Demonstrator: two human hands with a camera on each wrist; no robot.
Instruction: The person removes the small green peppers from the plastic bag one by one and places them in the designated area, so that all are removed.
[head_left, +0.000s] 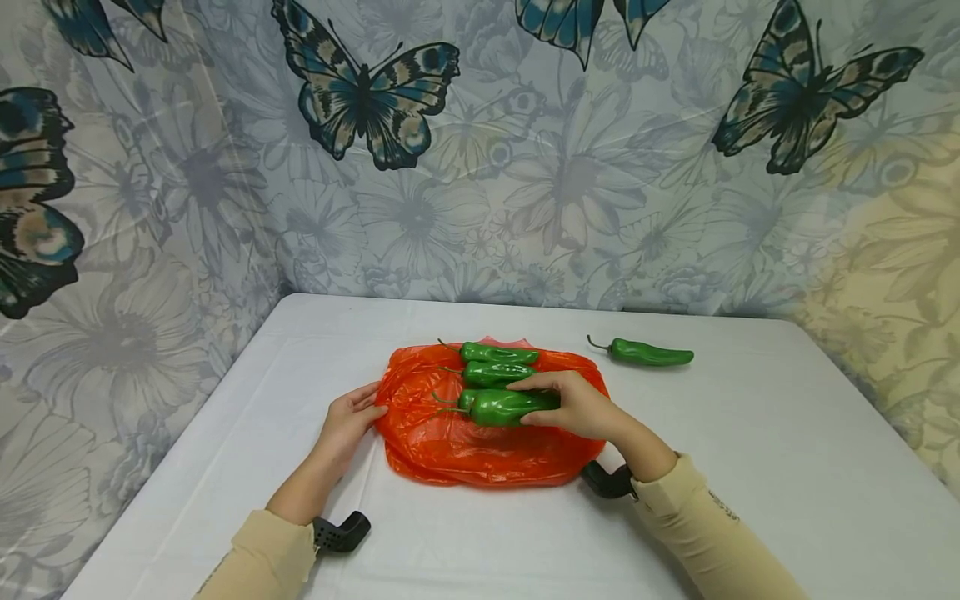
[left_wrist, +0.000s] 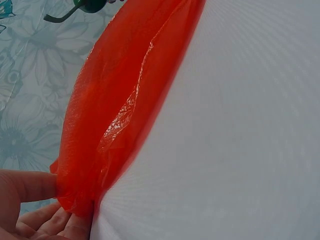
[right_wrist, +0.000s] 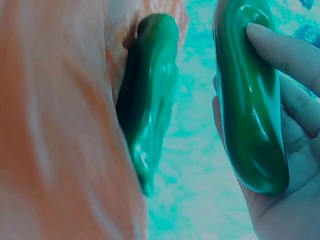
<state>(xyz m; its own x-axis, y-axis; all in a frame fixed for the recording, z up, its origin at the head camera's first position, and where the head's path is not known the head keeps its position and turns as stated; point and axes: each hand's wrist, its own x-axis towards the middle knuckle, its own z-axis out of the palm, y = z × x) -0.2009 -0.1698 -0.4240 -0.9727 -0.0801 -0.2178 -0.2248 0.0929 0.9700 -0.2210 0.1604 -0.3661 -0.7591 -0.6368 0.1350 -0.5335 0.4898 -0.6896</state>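
A crumpled red plastic bag (head_left: 480,458) lies on the white table. My left hand (head_left: 351,425) pinches its left edge between thumb and fingers; the left wrist view shows the thumb (left_wrist: 37,186) over the film. In my right hand (head_left: 573,406) is a green pepper (head_left: 498,408), gripped by its right end above the bag, its stem toward the left. In the right wrist view the held pepper (right_wrist: 252,110) lies along the fingers. Beyond it two more green peppers, a nearer one (head_left: 491,374) and a farther one (head_left: 498,354), rest on the bag. Another pepper, partly hidden, shows behind the held one.
One green pepper (head_left: 651,353) lies by itself on the white table (head_left: 750,467), to the right and behind the bag. A wall covering with butterflies (head_left: 365,96) stands behind and to the left. Black wrist devices (head_left: 341,533) sit on both wrists.
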